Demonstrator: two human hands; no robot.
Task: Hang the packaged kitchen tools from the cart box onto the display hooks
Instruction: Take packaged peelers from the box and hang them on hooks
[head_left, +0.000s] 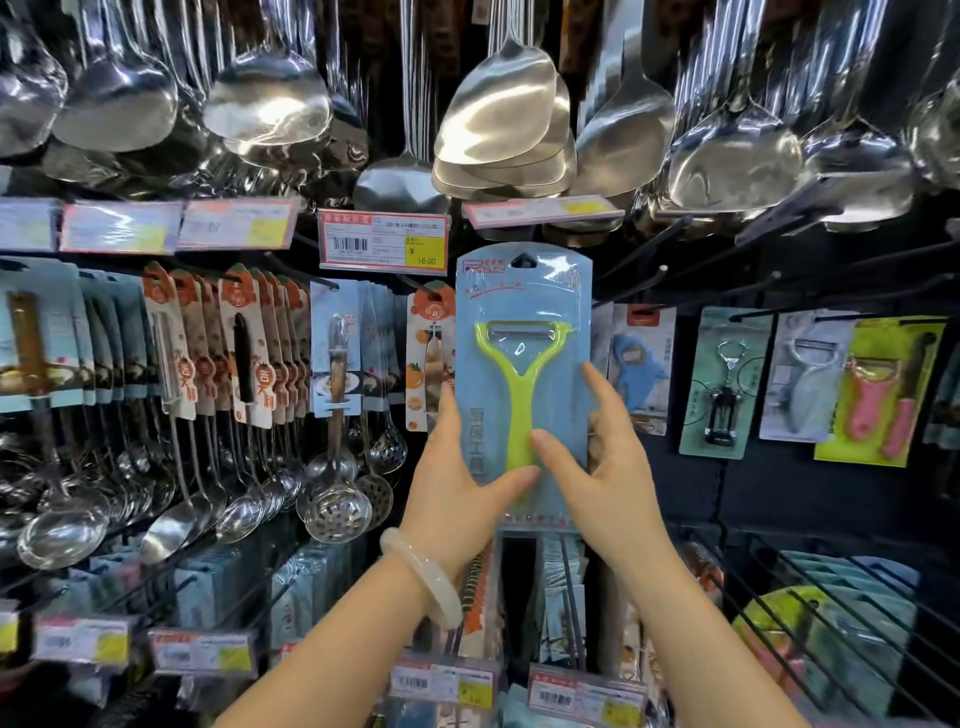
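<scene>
A light-blue blister card with a lime-green Y-shaped peeler (522, 364) is held upright in front of the display wall, its hang hole at the top. My left hand (457, 467) grips its lower left edge, thumb across the front near the peeler's handle end. My right hand (605, 457) holds the lower right edge, thumb on the handle, fingers behind the card. Bare black display hooks (670, 283) jut out just right of the card's top. The cart box is out of sight.
Steel ladles and spatulas (498, 119) hang overhead. Price tags (383, 240) line the rail above rows of packaged tools at left (244, 343) and right (878, 384). A black wire rack (810, 597) with packages sits at lower right.
</scene>
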